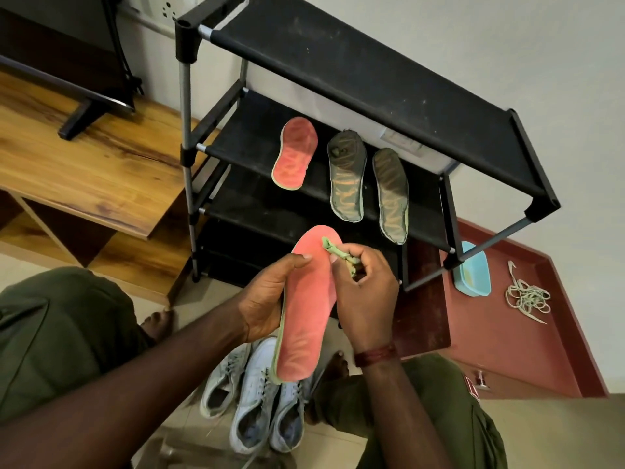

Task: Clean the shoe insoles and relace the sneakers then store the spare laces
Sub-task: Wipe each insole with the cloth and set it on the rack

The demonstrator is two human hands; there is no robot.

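Left hand [267,299] is curled round the edge of a coral insole [306,326], thumb across its face, holding it up before the black shoe rack [372,72]. Right hand [367,292] pinches a bunched green cloth [338,254] against the insole's upper end. Pale sneakers [253,397] lie on the floor below both hands. A tangle of laces [527,296] lies well off to the right, near a blue tub [473,275]. Markings on the two dark insoles [346,177] on the rack are too blurred to read.

no legible text; print on dark insoles [347,179], white box label [400,141] too blurred.

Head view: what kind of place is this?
Probably a home living room: a fabric shoe rack, a TV on a wooden stand, and sneakers on the floor.
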